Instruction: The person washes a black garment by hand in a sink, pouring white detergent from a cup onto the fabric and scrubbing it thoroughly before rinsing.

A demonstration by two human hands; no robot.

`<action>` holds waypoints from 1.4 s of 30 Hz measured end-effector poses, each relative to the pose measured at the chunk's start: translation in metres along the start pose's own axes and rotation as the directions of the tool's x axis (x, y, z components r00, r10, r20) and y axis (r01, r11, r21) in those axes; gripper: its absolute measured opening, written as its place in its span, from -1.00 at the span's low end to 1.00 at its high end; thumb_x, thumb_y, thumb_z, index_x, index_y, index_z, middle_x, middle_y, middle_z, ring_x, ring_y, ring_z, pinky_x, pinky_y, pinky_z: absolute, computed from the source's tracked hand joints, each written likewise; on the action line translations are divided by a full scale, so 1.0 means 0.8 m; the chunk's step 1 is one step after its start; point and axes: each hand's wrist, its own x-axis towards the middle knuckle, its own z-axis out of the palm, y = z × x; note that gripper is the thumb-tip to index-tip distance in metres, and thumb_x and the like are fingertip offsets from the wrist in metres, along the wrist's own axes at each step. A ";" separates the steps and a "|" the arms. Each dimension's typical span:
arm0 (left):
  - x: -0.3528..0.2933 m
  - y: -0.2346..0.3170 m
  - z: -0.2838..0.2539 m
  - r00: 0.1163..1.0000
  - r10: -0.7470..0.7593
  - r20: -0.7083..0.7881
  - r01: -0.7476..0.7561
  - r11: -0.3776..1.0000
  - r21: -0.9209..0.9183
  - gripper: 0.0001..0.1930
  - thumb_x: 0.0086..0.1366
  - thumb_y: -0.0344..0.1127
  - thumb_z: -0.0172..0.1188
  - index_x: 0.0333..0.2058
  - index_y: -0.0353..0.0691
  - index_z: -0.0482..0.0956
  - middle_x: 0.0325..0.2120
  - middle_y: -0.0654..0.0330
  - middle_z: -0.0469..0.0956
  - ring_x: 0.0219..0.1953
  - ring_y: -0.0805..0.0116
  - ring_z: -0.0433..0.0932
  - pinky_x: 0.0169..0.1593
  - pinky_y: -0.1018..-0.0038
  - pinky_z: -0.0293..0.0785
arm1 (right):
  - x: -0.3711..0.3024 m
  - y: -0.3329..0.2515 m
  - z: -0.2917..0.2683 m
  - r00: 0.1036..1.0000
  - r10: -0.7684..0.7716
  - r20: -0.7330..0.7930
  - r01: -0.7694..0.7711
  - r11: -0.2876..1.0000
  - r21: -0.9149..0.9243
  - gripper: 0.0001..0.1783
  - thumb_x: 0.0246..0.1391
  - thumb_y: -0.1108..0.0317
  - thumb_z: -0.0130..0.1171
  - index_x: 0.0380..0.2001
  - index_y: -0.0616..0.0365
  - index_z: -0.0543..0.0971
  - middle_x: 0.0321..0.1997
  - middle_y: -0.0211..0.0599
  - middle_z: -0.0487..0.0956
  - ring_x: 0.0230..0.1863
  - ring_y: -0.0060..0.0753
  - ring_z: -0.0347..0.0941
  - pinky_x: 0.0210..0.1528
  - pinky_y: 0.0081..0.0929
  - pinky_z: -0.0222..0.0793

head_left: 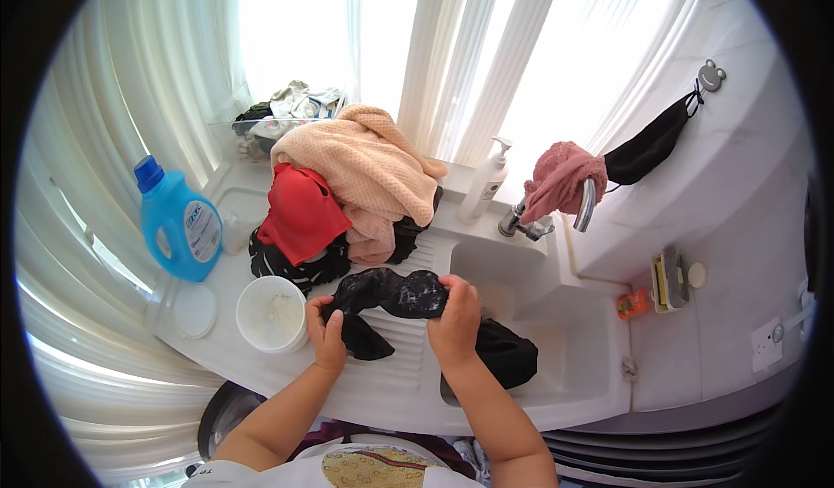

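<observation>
My left hand (327, 331) and my right hand (455, 321) grip a wet-looking black garment (382, 292) at either end, stretched over the ribbed washboard (404, 345) of the white sink. Whitish patches, like suds or powder, mark its surface beside my right hand. One loose black part hangs down near my left hand; the garment's exact kind does not show. Left of my left hand stands an open white tub (272, 313) with a little white stuff inside. More black cloth (505, 354) lies in the basin, partly behind my right forearm.
At the back are a peach towel (369, 162), a red garment (301, 212) and a clear bin (252, 145) of clothes. A blue detergent bottle (178, 223) and round lid (193, 308) stand left. The pump bottle (483, 188) and faucet (587, 203), draped with a pink cloth (565, 178), are back right.
</observation>
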 end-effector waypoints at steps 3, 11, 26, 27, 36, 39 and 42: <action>0.008 0.006 0.002 0.998 -0.056 0.027 0.049 0.978 0.202 -0.60 0.32 -0.20 0.17 0.01 -0.33 0.37 -0.21 0.27 0.34 -0.17 0.47 0.31 -0.06 0.51 0.28 | -0.056 -0.001 0.034 0.744 -0.272 0.611 0.269 0.958 0.099 -0.42 -0.20 0.54 0.20 0.04 0.14 0.47 -0.13 -0.13 0.49 -0.11 -0.05 0.42 0.00 -0.26 0.34; 0.061 0.014 0.043 0.790 0.118 0.602 -0.599 0.359 0.715 -0.59 0.27 -0.03 0.19 -0.02 -0.13 0.57 0.01 0.00 0.48 0.14 -0.06 0.33 0.19 0.12 0.23 | -0.040 0.085 0.037 0.921 0.022 0.389 0.021 0.994 -0.107 -0.38 0.05 -0.07 0.24 0.10 0.05 0.51 0.10 -0.09 0.49 0.19 0.05 0.32 0.33 -0.04 0.06; 0.042 0.009 0.007 0.864 0.080 0.496 -0.424 0.645 0.635 -0.73 0.29 -0.15 0.18 -0.18 -0.19 0.62 -0.07 0.02 0.52 0.01 -0.02 0.41 0.12 0.19 0.30 | 0.027 0.066 -0.093 0.945 0.298 -0.134 -0.256 0.930 0.265 -0.86 -0.08 0.49 0.35 -0.42 0.22 0.58 -0.51 -0.29 0.59 -0.46 -0.46 0.48 -0.33 -0.51 0.41; 0.043 0.005 0.000 0.863 0.066 0.500 -0.422 0.639 0.644 -0.74 0.30 -0.17 0.17 -0.17 -0.20 0.62 -0.07 0.02 0.51 0.00 -0.02 0.42 0.12 0.20 0.30 | 0.022 0.040 -0.084 0.941 0.315 -0.123 -0.262 0.910 0.321 -0.83 -0.10 0.51 0.37 -0.42 0.22 0.56 -0.49 -0.29 0.59 -0.46 -0.49 0.48 -0.30 -0.54 0.42; 0.049 0.011 0.033 0.932 0.050 0.358 -0.306 0.635 0.709 -0.65 0.33 -0.02 0.11 -0.10 -0.13 0.61 -0.24 0.10 0.59 0.00 0.03 0.43 0.05 0.12 0.30 | -0.022 0.036 -0.001 0.644 0.108 0.758 -0.241 0.968 0.066 0.18 -0.36 0.10 0.44 0.40 -0.13 0.09 0.44 0.14 -0.05 0.45 0.16 -0.12 0.38 0.13 -0.11; 0.060 0.011 0.036 0.890 -0.078 0.449 -0.328 0.575 0.750 -0.57 0.34 0.07 0.04 -0.01 -0.08 0.59 -0.20 0.11 0.60 0.04 0.03 0.41 0.09 0.04 0.23 | -0.022 0.042 0.028 0.581 0.081 0.810 -0.283 0.953 0.107 0.23 -0.39 0.01 0.40 0.44 -0.21 0.04 0.50 0.12 -0.15 0.52 0.16 -0.28 0.40 0.33 -0.36; 0.046 0.023 0.017 0.822 -0.174 0.543 -0.339 0.617 0.711 -0.51 0.34 0.09 0.01 0.05 -0.10 0.57 -0.13 0.13 0.59 0.03 0.08 0.40 0.15 0.01 0.11 | -0.045 0.038 0.019 0.558 -0.011 0.830 -0.218 0.963 0.159 0.23 -0.41 -0.01 0.36 0.43 -0.23 0.05 0.49 0.04 -0.06 0.51 0.13 -0.21 0.39 0.39 -0.40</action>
